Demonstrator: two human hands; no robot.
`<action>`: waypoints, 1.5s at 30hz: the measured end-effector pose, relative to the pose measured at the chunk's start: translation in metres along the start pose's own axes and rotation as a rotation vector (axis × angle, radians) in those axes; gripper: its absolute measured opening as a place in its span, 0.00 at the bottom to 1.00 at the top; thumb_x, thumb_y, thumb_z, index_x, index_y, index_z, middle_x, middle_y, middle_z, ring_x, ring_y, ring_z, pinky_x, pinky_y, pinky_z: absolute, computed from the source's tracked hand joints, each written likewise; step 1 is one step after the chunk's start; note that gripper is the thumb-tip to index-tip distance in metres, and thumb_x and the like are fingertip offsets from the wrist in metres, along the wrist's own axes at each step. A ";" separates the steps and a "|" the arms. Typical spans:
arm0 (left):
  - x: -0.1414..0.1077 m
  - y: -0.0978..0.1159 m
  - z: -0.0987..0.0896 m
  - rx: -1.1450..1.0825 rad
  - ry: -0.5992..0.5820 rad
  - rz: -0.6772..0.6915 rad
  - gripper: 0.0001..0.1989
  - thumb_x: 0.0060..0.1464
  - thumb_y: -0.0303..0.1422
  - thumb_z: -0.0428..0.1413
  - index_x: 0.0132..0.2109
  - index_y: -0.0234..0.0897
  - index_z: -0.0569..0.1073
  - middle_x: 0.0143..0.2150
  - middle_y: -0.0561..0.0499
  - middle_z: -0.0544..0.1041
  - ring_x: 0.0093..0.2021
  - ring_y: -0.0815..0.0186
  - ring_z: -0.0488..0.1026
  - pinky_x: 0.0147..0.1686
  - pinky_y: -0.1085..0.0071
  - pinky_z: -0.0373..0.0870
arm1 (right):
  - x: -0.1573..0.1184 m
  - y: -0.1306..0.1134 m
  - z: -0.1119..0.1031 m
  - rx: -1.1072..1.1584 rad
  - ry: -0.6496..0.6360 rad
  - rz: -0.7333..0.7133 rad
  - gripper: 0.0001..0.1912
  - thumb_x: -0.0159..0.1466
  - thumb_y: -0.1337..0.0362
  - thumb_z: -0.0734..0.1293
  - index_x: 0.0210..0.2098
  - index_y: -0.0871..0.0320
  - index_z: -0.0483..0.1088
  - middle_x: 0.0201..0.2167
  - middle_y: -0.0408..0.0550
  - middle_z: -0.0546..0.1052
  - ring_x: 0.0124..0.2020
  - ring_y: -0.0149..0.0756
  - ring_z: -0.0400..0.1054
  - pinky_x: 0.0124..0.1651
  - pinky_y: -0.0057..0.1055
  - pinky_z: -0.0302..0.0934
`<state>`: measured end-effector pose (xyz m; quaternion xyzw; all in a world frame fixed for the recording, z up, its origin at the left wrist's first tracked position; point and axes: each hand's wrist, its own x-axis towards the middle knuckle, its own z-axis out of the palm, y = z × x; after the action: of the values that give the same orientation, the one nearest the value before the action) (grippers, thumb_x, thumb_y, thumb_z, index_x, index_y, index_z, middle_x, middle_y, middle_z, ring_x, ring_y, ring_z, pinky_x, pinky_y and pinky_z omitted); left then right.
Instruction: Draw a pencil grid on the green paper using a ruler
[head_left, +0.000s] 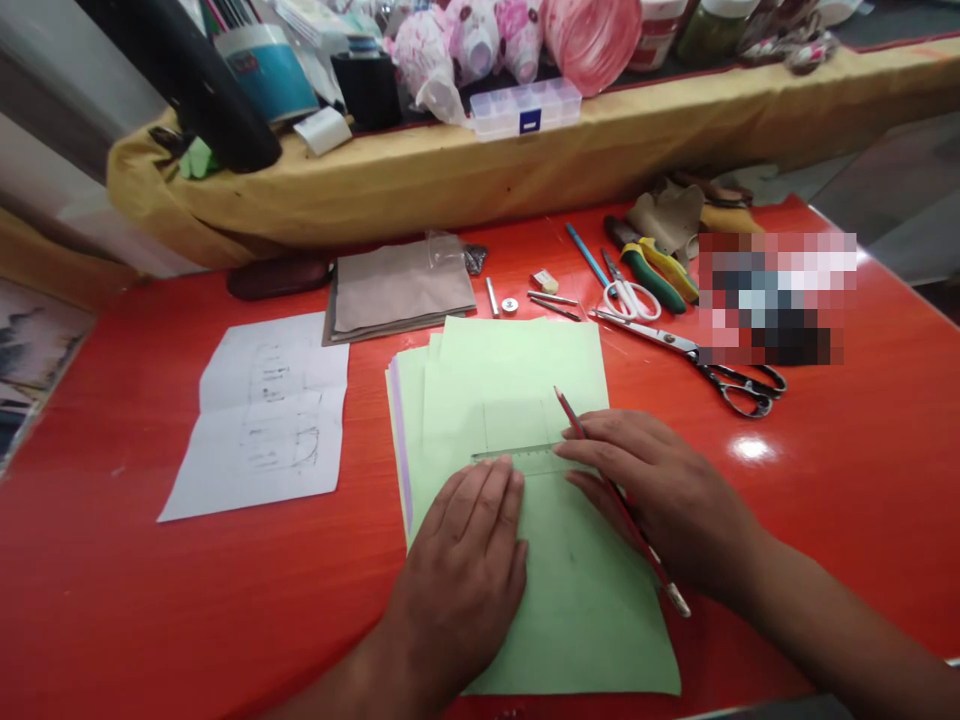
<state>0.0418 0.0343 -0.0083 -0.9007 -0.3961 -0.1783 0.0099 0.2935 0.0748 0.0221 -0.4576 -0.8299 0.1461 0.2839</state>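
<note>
A sheet of green paper (517, 375) lies on top of a small stack, with thin pencil lines drawn on it. Across it rests a clear ruler (525, 454). My left hand (469, 565) lies flat on the paper, its fingertips at the ruler's left part. In my right hand (652, 480) is a red and black pencil (654, 560), slanted with its point up and away from the paper. The right fingertips are at the ruler's right end. Part of the ruler is hidden by both hands.
Left of the stack lies a creased white sheet with sketches (289, 410). Beyond it are brown sheets (401, 285). White-handled scissors (630, 298), large black-handled scissors (697, 355) and green-yellow pliers (656, 270) lie at right. A cloth-covered ledge (375, 180) with jars runs behind.
</note>
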 end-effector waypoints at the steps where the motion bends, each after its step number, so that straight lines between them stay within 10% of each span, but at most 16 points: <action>1: 0.000 0.000 0.000 -0.001 -0.005 0.002 0.24 0.73 0.29 0.49 0.70 0.21 0.68 0.70 0.33 0.71 0.70 0.47 0.67 0.69 0.49 0.67 | 0.002 -0.001 0.002 -0.008 0.002 -0.008 0.13 0.77 0.64 0.64 0.54 0.49 0.79 0.51 0.52 0.85 0.52 0.49 0.79 0.56 0.49 0.72; 45: 0.008 0.001 -0.005 0.056 -0.003 0.001 0.22 0.73 0.28 0.48 0.66 0.21 0.72 0.68 0.36 0.74 0.69 0.50 0.69 0.67 0.54 0.71 | -0.005 0.014 0.009 0.006 -0.047 0.058 0.07 0.76 0.68 0.66 0.49 0.56 0.76 0.47 0.54 0.79 0.47 0.44 0.75 0.48 0.39 0.69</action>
<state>0.0465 0.0386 -0.0009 -0.9004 -0.4006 -0.1660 0.0345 0.2992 0.0781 0.0061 -0.4769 -0.8223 0.1677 0.2612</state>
